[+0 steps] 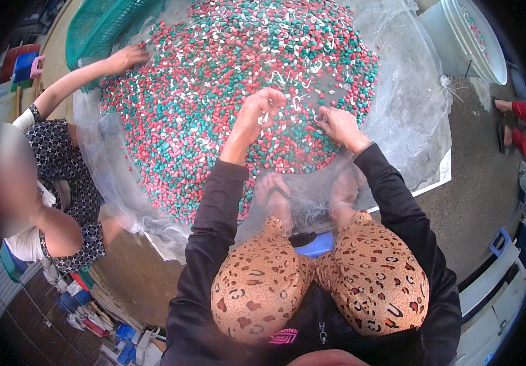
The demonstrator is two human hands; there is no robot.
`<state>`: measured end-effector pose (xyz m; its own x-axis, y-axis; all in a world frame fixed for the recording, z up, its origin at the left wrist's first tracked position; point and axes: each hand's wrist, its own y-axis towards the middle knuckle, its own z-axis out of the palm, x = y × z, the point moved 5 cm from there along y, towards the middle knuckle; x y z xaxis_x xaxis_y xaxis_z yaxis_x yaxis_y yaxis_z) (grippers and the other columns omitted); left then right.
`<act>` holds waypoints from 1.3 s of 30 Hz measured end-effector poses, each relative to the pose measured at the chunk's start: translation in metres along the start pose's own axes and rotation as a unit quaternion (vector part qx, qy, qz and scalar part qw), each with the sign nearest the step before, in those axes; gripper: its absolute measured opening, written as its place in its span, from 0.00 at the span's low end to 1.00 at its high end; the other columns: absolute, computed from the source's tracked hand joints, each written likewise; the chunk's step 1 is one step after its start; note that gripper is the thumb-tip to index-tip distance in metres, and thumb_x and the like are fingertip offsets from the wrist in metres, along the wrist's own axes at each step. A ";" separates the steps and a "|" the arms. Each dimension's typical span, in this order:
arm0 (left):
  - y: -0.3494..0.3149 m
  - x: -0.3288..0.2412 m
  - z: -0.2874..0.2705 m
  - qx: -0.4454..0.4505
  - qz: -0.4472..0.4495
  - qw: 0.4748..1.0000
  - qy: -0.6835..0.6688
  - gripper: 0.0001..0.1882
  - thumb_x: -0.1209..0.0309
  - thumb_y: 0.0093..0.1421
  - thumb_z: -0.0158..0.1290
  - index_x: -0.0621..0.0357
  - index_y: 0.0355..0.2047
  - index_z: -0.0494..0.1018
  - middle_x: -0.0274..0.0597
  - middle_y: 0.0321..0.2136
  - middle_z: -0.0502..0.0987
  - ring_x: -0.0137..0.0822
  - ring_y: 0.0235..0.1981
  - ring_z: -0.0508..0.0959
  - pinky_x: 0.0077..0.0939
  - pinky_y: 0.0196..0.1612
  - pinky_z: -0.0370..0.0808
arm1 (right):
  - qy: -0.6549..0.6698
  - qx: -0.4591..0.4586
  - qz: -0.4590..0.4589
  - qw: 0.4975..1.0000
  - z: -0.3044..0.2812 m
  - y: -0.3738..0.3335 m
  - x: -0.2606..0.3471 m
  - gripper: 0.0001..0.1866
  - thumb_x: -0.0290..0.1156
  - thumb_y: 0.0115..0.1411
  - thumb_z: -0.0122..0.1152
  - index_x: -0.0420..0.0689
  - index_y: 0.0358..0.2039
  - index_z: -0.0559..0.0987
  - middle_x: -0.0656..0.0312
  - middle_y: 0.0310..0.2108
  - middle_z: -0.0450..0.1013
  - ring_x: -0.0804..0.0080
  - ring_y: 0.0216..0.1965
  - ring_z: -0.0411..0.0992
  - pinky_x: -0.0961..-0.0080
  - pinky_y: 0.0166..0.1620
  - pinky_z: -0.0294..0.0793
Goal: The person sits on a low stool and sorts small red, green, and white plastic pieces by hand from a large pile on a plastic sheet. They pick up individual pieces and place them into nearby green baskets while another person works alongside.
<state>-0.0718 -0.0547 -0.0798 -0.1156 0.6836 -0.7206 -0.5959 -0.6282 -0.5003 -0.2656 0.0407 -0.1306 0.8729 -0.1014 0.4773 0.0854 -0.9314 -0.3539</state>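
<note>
Red and green pieces (205, 100) fill the frame's upper centre, where our left hand (255, 118) curls half-open and our right hand (341, 127) bends nearly closed, any hold unclear.

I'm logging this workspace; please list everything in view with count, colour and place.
pieces: uncountable, red, green, white, centre
sheet: one, clear, under pieces
net: one, green, upper left
bucket: one, white, upper right
co-worker: one, black-and-white clothes, left
trousers: one pair, red, right edge
clutter: uncounted, mixed colours, left edge
panels: several, pale, lower right
floor: one, grey-brown, right
object: one, blue, below centre
legs: two, leopard-print, lower centre
left hand: one, black-sleeved, over pieces
right hand: one, black-sleeved, over pieces
</note>
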 end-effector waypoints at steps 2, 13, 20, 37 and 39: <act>0.011 0.008 -0.002 -0.011 -0.050 0.995 0.084 0.12 0.68 0.55 0.48 0.63 0.34 0.75 0.40 0.31 0.73 0.26 0.22 0.68 0.17 0.17 0.61 | 0.045 -0.026 0.031 0.998 0.004 0.002 -0.001 0.11 0.39 0.61 0.53 0.45 0.37 0.76 0.50 0.32 0.77 0.52 0.38 0.76 0.56 0.39 0.72; 0.043 0.020 0.037 -0.076 0.195 0.747 0.631 0.13 0.62 0.54 0.60 0.60 0.30 0.78 0.47 0.27 0.77 0.43 0.28 0.79 0.39 0.32 0.73 | 0.891 0.101 -0.071 0.436 -0.078 -0.014 0.016 0.13 0.34 0.61 0.51 0.39 0.25 0.67 0.62 0.23 0.61 0.77 0.24 0.61 0.84 0.18 0.64; 0.004 -0.029 0.031 -0.028 0.134 0.862 0.488 0.10 0.65 0.55 0.61 0.59 0.30 0.78 0.34 0.24 0.75 0.25 0.28 0.73 0.24 0.32 0.69 | 0.890 0.085 0.043 0.446 -0.047 -0.014 0.007 0.13 0.36 0.62 0.55 0.42 0.25 0.69 0.58 0.24 0.67 0.72 0.23 0.67 0.87 0.16 0.65; 0.020 -0.003 -0.004 -0.046 0.028 0.928 0.369 0.14 0.62 0.59 0.56 0.62 0.32 0.76 0.41 0.23 0.76 0.37 0.20 0.75 0.25 0.18 0.68 | 0.244 0.045 0.138 0.959 -0.024 0.010 -0.027 0.13 0.38 0.59 0.57 0.40 0.34 0.80 0.59 0.24 0.76 0.69 0.24 0.74 0.68 0.28 0.73; 0.030 0.010 0.004 -0.087 0.132 0.687 0.709 0.14 0.62 0.58 0.58 0.63 0.29 0.77 0.48 0.24 0.78 0.46 0.25 0.80 0.35 0.24 0.74 | 0.005 -0.029 0.097 0.995 -0.013 0.016 -0.019 0.14 0.38 0.57 0.59 0.39 0.32 0.79 0.51 0.27 0.77 0.57 0.29 0.77 0.60 0.33 0.75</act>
<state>-0.0937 -0.0653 -0.1000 0.7628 -0.4351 -0.4784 -0.5849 -0.7796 -0.2237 -0.2875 0.0230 -0.1349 0.8653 -0.2849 0.4125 -0.1132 -0.9126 -0.3928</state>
